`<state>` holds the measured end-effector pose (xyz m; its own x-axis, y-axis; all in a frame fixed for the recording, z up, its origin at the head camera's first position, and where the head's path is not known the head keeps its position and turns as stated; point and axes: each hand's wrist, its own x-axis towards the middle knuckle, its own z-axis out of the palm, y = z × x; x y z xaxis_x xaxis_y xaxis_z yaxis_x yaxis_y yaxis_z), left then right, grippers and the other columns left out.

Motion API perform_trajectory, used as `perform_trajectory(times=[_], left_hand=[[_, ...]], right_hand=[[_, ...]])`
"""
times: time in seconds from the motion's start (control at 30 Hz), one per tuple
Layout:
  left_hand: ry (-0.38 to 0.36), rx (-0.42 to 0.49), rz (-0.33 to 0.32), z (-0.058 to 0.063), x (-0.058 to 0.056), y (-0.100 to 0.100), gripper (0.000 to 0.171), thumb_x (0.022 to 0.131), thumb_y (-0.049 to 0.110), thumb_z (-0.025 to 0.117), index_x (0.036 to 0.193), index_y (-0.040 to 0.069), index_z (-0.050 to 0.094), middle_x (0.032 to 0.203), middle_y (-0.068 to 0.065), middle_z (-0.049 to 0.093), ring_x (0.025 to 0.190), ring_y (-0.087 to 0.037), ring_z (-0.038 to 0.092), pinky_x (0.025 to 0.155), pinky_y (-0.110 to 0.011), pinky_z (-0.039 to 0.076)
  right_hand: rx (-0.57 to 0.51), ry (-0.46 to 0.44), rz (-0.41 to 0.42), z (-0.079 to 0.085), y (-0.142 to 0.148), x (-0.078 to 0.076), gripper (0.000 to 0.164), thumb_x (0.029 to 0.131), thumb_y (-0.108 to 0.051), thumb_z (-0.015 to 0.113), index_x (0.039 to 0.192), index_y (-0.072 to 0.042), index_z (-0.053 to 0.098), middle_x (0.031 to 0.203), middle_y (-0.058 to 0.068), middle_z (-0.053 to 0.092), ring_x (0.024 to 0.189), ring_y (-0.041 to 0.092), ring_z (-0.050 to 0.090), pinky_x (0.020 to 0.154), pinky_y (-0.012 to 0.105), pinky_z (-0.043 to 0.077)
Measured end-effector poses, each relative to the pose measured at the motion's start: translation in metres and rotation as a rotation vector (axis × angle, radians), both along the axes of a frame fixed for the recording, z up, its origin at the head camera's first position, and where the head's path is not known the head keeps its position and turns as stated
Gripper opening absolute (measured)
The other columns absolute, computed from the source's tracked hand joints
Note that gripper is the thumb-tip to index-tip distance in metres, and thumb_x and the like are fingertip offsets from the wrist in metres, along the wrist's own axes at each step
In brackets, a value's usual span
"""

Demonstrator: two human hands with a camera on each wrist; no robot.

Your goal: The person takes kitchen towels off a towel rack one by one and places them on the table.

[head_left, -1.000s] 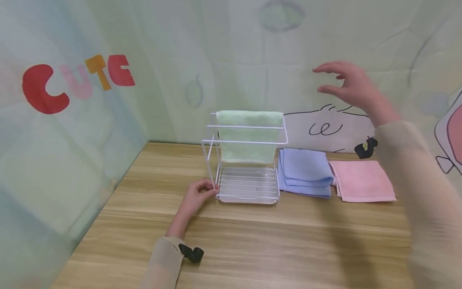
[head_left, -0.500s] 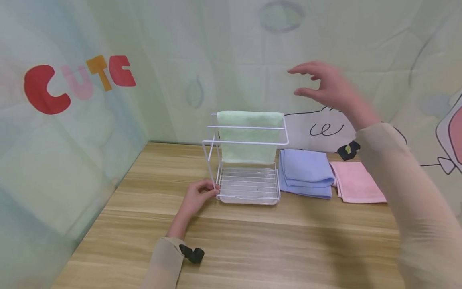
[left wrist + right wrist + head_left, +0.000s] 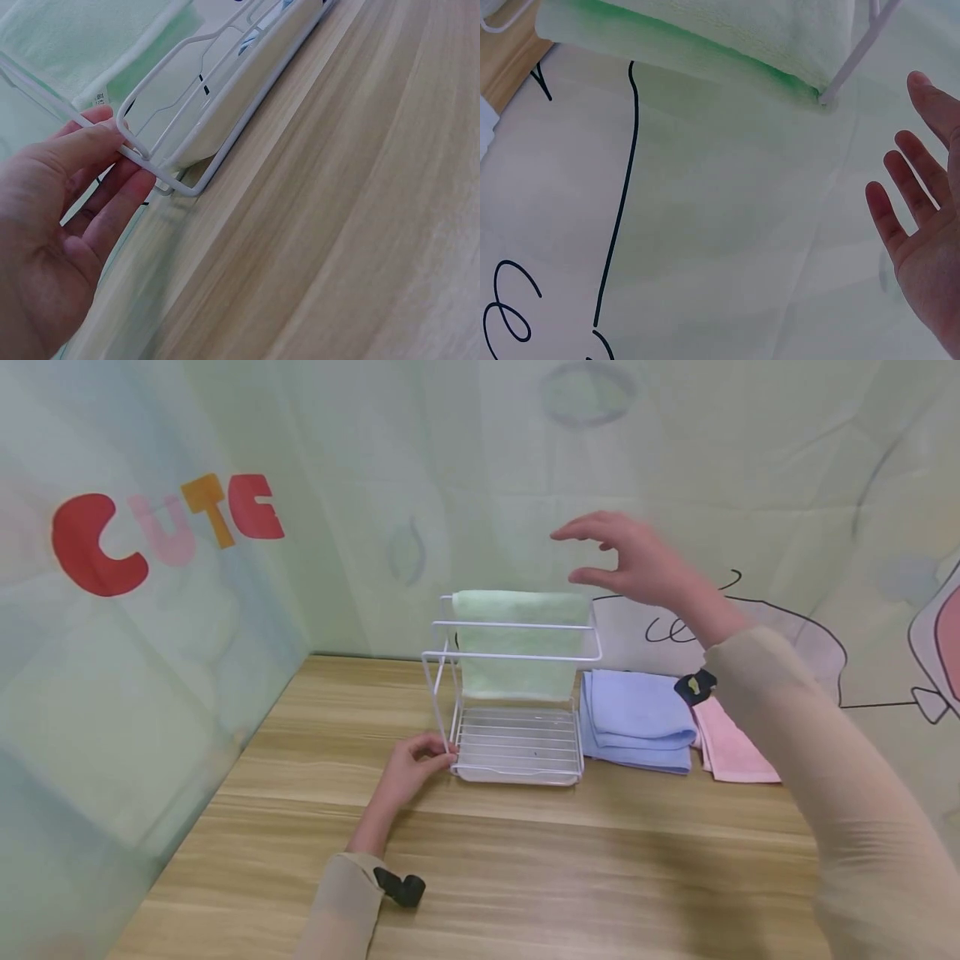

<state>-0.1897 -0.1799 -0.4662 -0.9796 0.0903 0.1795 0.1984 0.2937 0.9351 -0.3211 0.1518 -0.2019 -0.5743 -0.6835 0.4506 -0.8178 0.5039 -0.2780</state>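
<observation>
A white wire towel rack (image 3: 517,656) with a tray base stands near the back of the table. Over its rear bar hangs a light green towel (image 3: 517,677), falling down on both sides. At the rack's lower front left corner, my left hand (image 3: 408,768) pinches the wire; the left wrist view shows thumb and fingers around the white wire frame (image 3: 139,154). My right hand (image 3: 637,560) is in the air above the rack's right end, fingers spread from the thumb, holding nothing. In the right wrist view the green towel (image 3: 705,45) lies beyond the fingertips.
Right of the rack a folded blue towel (image 3: 637,718) lies on the wooden table (image 3: 525,877). Beside it is a folded pink towel (image 3: 731,752), partly covered by the right sleeve. A printed curtain (image 3: 360,485) hangs close behind and along the left.
My right hand has moved left through the air from above the pink towel to above the rack's right end, dipping slightly. The left hand stays on the rack's corner.
</observation>
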Motion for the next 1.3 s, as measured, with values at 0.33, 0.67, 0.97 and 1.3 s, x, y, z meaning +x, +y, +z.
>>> perform_trajectory(times=[0.33,0.67,0.97,1.3], left_hand=[[0.004,0.004,-0.008,0.000,-0.001,0.000,0.014,0.085,0.001,0.073,0.098,-0.004,0.070,0.095,-0.025,0.071,0.077,-0.002,0.061,0.075,-0.016,0.055],[0.025,0.017,-0.017,0.000,0.001,-0.001,0.016,0.086,0.002,0.073,0.098,-0.007,0.069,0.095,-0.027,0.070,0.077,-0.001,0.060,0.074,-0.015,0.055],[0.010,0.013,-0.015,0.001,0.002,-0.001,0.015,0.086,0.003,0.073,0.098,-0.005,0.070,0.096,-0.028,0.070,0.078,-0.002,0.060,0.075,-0.015,0.053],[0.004,-0.006,0.001,0.001,0.002,0.001,0.016,0.085,0.003,0.074,0.099,-0.004,0.070,0.096,-0.025,0.071,0.079,-0.002,0.061,0.077,-0.015,0.053]], right_hand=[[0.023,-0.086,0.020,-0.020,-0.010,-0.002,0.052,0.089,-0.015,0.073,0.138,-0.015,0.056,0.141,0.005,0.057,0.124,0.025,0.052,0.098,0.048,0.049],[0.072,-0.160,0.034,-0.032,-0.017,0.000,0.052,0.089,-0.015,0.073,0.138,-0.014,0.056,0.141,0.006,0.057,0.122,0.026,0.052,0.098,0.050,0.050],[0.096,-0.221,-0.027,-0.034,-0.020,0.001,0.044,0.090,-0.014,0.073,0.132,-0.011,0.061,0.134,0.008,0.063,0.115,0.027,0.058,0.097,0.046,0.050],[0.132,-0.272,-0.138,-0.034,-0.022,0.003,0.032,0.091,-0.016,0.071,0.122,-0.008,0.068,0.119,0.011,0.072,0.107,0.026,0.065,0.098,0.044,0.051]])
